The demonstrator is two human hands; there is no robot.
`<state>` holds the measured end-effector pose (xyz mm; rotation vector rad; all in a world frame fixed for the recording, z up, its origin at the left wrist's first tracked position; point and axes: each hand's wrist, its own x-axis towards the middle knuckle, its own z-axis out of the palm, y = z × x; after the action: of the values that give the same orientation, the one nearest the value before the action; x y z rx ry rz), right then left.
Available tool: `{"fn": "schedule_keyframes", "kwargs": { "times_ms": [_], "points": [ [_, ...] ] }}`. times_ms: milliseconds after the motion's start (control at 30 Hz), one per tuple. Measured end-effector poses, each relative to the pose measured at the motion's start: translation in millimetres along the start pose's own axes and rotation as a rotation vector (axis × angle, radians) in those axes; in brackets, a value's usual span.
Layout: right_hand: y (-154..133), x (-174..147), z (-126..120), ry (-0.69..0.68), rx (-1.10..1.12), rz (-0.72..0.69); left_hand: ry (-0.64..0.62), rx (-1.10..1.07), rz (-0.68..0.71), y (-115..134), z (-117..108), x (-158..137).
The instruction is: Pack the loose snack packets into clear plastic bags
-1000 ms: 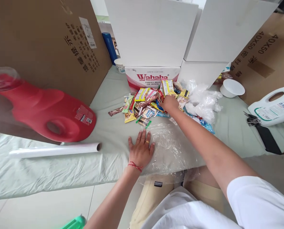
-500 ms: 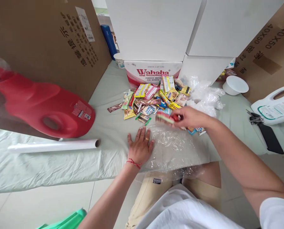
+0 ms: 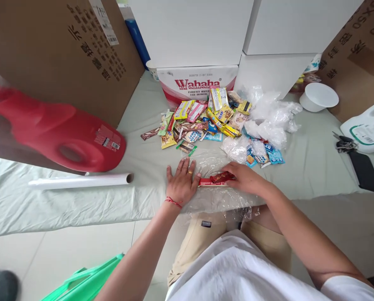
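Crinkled, glossy dark-red wrapper (image 3: pixel 220 177) gripped by right hand (image 3: pixel 246 178), over flat bright-red packet (image 3: pixel 203 182); left hand (image 3: pixel 181 184) laid flat at packet's 9 o'clock, fingers splayed

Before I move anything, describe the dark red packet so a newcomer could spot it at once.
Find the white box with red lettering at the back, then come past the snack pile to the clear plastic sheet. There, near the flat left hand, the right hand holds one end of the dark red packet, overlapping a bright red packet. It is the darker of the two.
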<state>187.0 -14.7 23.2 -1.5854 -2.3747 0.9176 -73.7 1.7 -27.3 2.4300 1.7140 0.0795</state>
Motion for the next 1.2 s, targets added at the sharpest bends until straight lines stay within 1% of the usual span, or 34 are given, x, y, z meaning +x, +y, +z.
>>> {"fn": "schedule_keyframes", "kwargs": {
  "times_ms": [133, 233, 300, 333, 400, 467, 533, 600, 667, 733, 800, 867, 900, 967, 1000, 1067, 1133, 1200],
  "points": [
    [13.9, -6.2, -9.4, -0.021, -0.022, 0.031, -0.003, 0.011, -0.004, 0.8, -1.2, 0.0],
    [11.3, -1.8, -15.9, 0.076, -0.017, 0.111, 0.002, 0.009, 0.000, 1.4, -1.8, 0.0],
    [3.3, 3.8, -18.6, 0.141, 0.003, 0.144, 0.004, 0.007, 0.001, 1.5, -1.9, -0.2],
    [-2.4, 7.0, -19.1, 0.151, 0.002, 0.149, 0.004, 0.005, 0.001, 1.5, -1.9, -0.3],
    [-15.5, 13.5, -17.8, 0.108, -0.047, 0.149, 0.003, -0.005, 0.001, 1.2, -1.9, -0.4],
    [-27.4, 18.3, -14.1, 0.015, -0.120, 0.141, 0.001, -0.023, -0.007, 0.8, -2.0, -0.4],
    [-34.6, 19.7, -9.2, -0.062, -0.150, 0.096, 0.002, -0.041, -0.016, 0.4, -1.9, -0.3],
    [-35.9, 17.0, -3.3, -0.080, -0.153, 0.021, 0.011, -0.046, -0.015, 0.1, -1.5, -0.4],
    [-32.5, 11.8, 3.3, -0.065, -0.173, -0.043, 0.018, -0.044, -0.009, 0.1, -0.8, -0.7],
    [-26.5, 6.1, 9.6, -0.046, -0.184, -0.086, 0.019, -0.041, -0.007, 0.3, -0.3, -0.9],
    [-18.8, 1.8, 13.1, -0.008, -0.144, -0.140, 0.018, -0.038, -0.009, 0.7, -0.1, -1.0],
    [-9.0, 0.1, 11.6, 0.091, -0.097, -0.175, 0.015, -0.034, -0.012, 1.0, -0.5, -0.7],
    [-2.8, 0.4, 8.8, 0.153, -0.097, -0.167, 0.012, -0.032, -0.013, 1.1, -0.7, -0.5],
    [13.2, 3.1, -0.2, 0.246, -0.158, -0.105, 0.003, -0.030, -0.015, 1.0, -1.2, 0.1],
    [22.9, 5.1, -5.5, 0.252, -0.206, -0.069, 0.000, -0.030, -0.016, 0.9, -1.4, 0.3],
    [44.5, 8.7, -16.6, 0.192, -0.282, -0.035, 0.000, -0.032, -0.017, 0.7, -1.5, 0.5],
    [66.6, 10.4, -27.0, 0.140, -0.305, -0.036, 0.006, -0.033, -0.015, 0.7, -1.1, 0.4],
    [86.7, 9.8, -37.4, 0.154, -0.296, -0.022, 0.017, -0.031, -0.013, 0.8, -0.3, 0.2]
  ]
}}
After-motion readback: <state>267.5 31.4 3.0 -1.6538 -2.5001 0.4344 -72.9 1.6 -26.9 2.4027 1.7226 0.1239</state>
